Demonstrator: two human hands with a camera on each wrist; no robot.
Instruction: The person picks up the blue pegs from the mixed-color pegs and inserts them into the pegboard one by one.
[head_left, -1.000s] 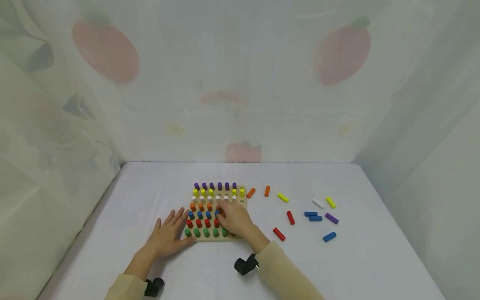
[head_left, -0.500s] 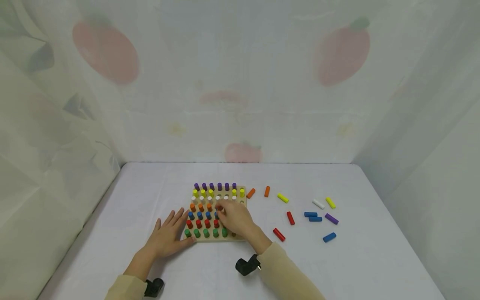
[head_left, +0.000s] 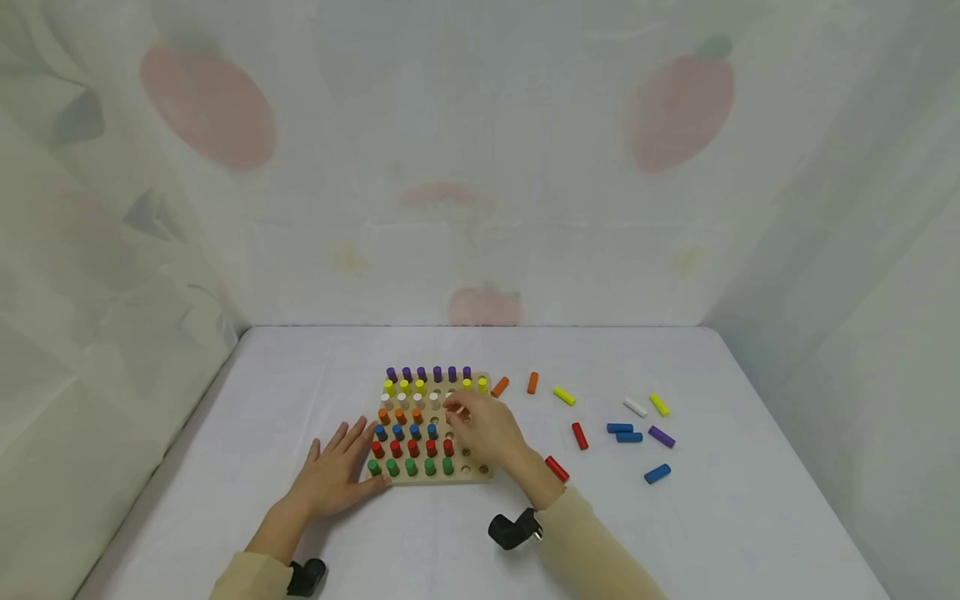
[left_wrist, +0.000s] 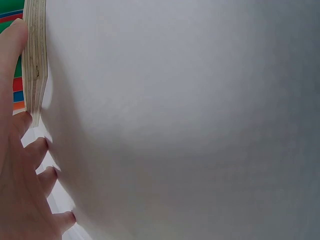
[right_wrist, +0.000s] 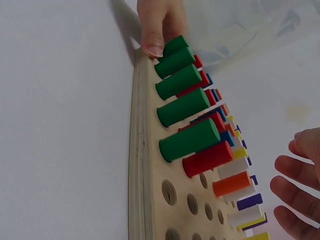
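In the head view a wooden pegboard lies on the table, with coloured pegs standing in its holes in rows of one colour each. My left hand lies spread flat at the board's left side, its thumb on the front left corner; the left wrist view shows its fingertips on the cloth. Over the right part of the board, my right hand hovers with fingers loosely bent. In the right wrist view those fingers are apart, just off an upright orange peg, with nothing seen between them. The hand hides some right-hand holes.
Loose pegs lie right of the board: orange pegs, yellow pegs, red pegs, a white peg, blue pegs and a purple peg. A white cloth covers the table; pale curtains surround it.
My right hand has drawn right from the middle of the board, uncovering a blue peg, a red peg and some bare holes. The left hand has stayed in place.
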